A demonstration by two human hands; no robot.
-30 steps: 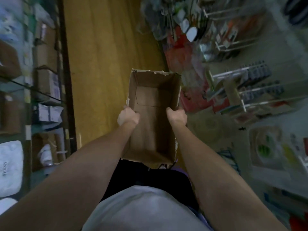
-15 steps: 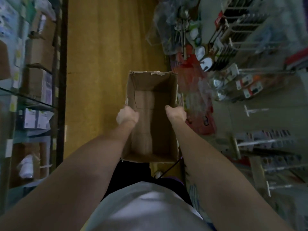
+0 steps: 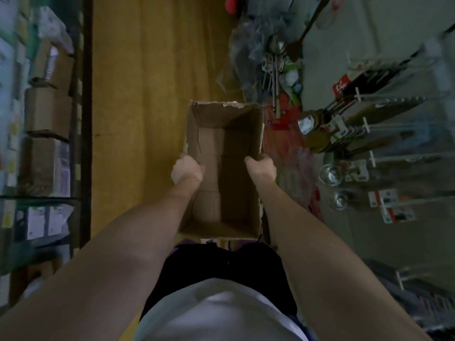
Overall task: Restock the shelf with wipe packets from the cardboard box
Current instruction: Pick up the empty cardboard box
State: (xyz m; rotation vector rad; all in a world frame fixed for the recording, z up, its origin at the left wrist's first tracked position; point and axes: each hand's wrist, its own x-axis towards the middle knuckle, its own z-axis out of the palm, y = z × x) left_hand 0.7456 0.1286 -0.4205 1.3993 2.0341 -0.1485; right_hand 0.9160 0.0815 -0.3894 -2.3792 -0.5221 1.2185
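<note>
An open brown cardboard box (image 3: pixel 222 126) hangs in front of my waist, above the yellow floor. Its inside shows only bare cardboard; no wipe packets are visible in it. My left hand (image 3: pixel 186 168) grips the box's left wall, thumb inside. My right hand (image 3: pixel 262 166) grips the right wall the same way. The box's far rim is torn and ragged.
A shelf unit (image 3: pixel 81 119) with cardboard boxes and packaged goods runs along the left. On the right, a rack (image 3: pixel 364 134) of hooks carries hanging utensils, glasses and carded goods. A strip of yellow floor (image 3: pixel 147 82) forms the aisle between them.
The view has shifted along the aisle; goods on the right rack slid past toward me. The box and both hands keep the same grip and position in front of me.
</note>
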